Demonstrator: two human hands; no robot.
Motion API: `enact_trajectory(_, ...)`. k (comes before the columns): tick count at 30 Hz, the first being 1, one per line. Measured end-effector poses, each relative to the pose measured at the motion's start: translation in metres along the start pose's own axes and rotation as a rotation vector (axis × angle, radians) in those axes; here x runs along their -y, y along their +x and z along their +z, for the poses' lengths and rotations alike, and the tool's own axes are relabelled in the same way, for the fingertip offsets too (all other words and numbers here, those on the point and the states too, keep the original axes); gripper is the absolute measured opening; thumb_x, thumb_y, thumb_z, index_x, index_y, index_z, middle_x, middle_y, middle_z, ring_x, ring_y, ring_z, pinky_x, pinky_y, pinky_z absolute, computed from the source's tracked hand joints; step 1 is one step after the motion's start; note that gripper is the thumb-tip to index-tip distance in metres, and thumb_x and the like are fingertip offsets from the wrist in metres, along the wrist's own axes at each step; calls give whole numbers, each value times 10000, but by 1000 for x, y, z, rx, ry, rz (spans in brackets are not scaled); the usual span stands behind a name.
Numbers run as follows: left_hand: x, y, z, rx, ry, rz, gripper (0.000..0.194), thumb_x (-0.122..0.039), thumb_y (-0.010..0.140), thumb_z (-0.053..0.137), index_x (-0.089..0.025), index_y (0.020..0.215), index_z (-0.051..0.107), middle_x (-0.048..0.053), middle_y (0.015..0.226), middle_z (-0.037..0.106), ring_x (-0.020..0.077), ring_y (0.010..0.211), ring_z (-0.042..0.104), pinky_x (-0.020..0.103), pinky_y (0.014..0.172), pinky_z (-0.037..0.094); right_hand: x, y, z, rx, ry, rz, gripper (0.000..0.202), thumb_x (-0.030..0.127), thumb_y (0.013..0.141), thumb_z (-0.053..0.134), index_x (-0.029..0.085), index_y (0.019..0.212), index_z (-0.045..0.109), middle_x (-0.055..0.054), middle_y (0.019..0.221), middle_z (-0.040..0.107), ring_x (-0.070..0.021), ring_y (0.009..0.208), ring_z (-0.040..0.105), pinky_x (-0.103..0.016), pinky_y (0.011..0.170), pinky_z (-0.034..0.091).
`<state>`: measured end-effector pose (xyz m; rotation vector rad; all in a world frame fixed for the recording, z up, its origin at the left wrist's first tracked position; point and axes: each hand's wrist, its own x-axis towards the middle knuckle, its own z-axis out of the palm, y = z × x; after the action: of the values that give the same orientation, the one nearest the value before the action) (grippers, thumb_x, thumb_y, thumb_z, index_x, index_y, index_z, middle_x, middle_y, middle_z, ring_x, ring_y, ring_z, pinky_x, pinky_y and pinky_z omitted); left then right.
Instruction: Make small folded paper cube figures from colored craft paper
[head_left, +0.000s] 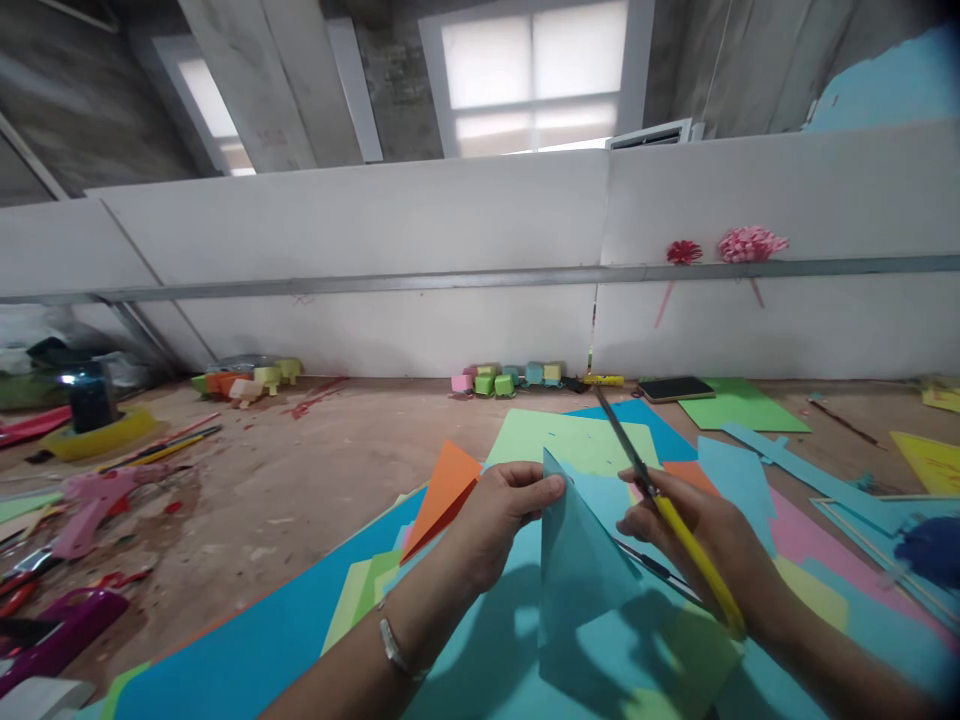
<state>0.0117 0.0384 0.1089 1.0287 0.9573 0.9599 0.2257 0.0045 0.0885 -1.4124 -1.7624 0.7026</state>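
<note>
In the head view, both forearms are cut off by the bottom and right edges of the frame. Just right of centre, the left hand's [499,525] grip pinches the top edge of a folded blue paper [577,560] between thumb and fingers; some fingertips are hidden. The right hand's [709,535] grip is closed around yellow-handled scissors [684,535], one blade pointing up and left; the metal piece below the palm, near the paper's slanted edge, is hard to make out. Sheets overlap too much to count and hide much of the worktop [300,490]. A purple object [75,625] is cut off at lower left, and a dark blue shape [930,550] at the right edge is blurred. Countable are two hands, one pair of scissors, one bracelet [391,645], one orange folded paper [442,500] left of the hands, one pink glue gun [97,505] at left, one yellow tape roll [101,437] there, one black slab [676,389] right of centre and two flowers, red [683,252] and pink [752,243], at upper right
</note>
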Motion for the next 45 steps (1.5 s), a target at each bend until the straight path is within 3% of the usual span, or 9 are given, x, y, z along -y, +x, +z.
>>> enact_trajectory(4, 5, 1, 2, -13, 14, -3, 450, -510, 485, 874, -146, 596, 633, -18, 609, 514, 114, 612, 432, 275, 648, 322, 10, 0, -1, 102, 268, 130, 473, 557, 748, 669, 182, 1021, 576, -62, 772, 717, -206, 685, 677, -301, 619, 535)
enact_trajectory(7, 8, 1, 4, -10, 23, 2, 435, -504, 507, 867, -145, 609, 643, -28, 585, 508, 101, 581, 413, 266, 611, 305, 17, -4, 6, 132, 353, 175, 418, 441, 628, 756, 193, 907, 569, -27, 714, 677, -180, 662, 638, -277, 601, 512)
enact_trajectory(16, 14, 6, 4, -90, 6, 14, 388, -454, 545, 851, -139, 682, 670, -15, 620, 534, 100, 593, 428, 251, 588, 299, 25, -4, 13, 191, 375, 280, 294, 325, 597, 666, 191, 842, 576, 81, 546, 475, -87, 489, 416, -220, 476, 346)
enact_trajectory(21, 11, 13, -3, -178, 16, 83, 348, -417, 535, 825, -151, 611, 613, -41, 559, 480, 86, 546, 384, 254, 567, 284, 23, -5, 14, 254, 392, 315, 322, 329, 608, 682, 187, 880, 585, 63, 592, 533, -95, 505, 464, -223, 469, 420)
enact_trajectory(27, 10, 13, -3, -163, 19, 28, 482, -544, 575, 809, -155, 801, 636, 51, 828, 646, 137, 713, 540, 273, 659, 399, 11, -2, 15, 130, 384, 258, 338, 358, 639, 710, 181, 905, 599, 46, 630, 551, -98, 515, 499, -227, 466, 481)
enact_trajectory(32, 18, 10, 3, -212, 165, -10, 671, -458, 501, 889, -147, 1024, 608, 78, 960, 597, 192, 849, 576, 281, 663, 407, 8, 4, 9, 15, 406, 222, 396, 395, 614, 729, 179, 917, 594, 42, 630, 560, -101, 523, 505, -230, 457, 493)
enact_trajectory(34, 21, 10, 5, -163, 159, -41, 613, -436, 506, 893, -147, 975, 623, 49, 891, 586, 163, 776, 568, 263, 627, 380, 7, 6, 7, -16, 424, 233, 433, 416, 603, 753, 181, 928, 592, 40, 650, 571, -111, 544, 528, -255, 484, 526)
enact_trajectory(38, 28, 11, 4, 134, 126, -162, 439, -413, 514, 890, -124, 753, 661, -2, 675, 566, 98, 586, 478, 246, 571, 323, 6, 9, 1, -72, 424, 245, 468, 433, 602, 795, 175, 938, 598, 47, 639, 588, -100, 500, 518, -256, 483, 511)
enact_trajectory(45, 31, 13, 1, 58, 129, -116, 404, -400, 534, 875, -125, 768, 694, 14, 699, 620, 108, 605, 501, 259, 613, 363, -4, 20, -21, -178, 411, 260, 464, 437, 681, 785, 180, 1007, 578, -16, 703, 692, -174, 623, 676, -236, 499, 485)
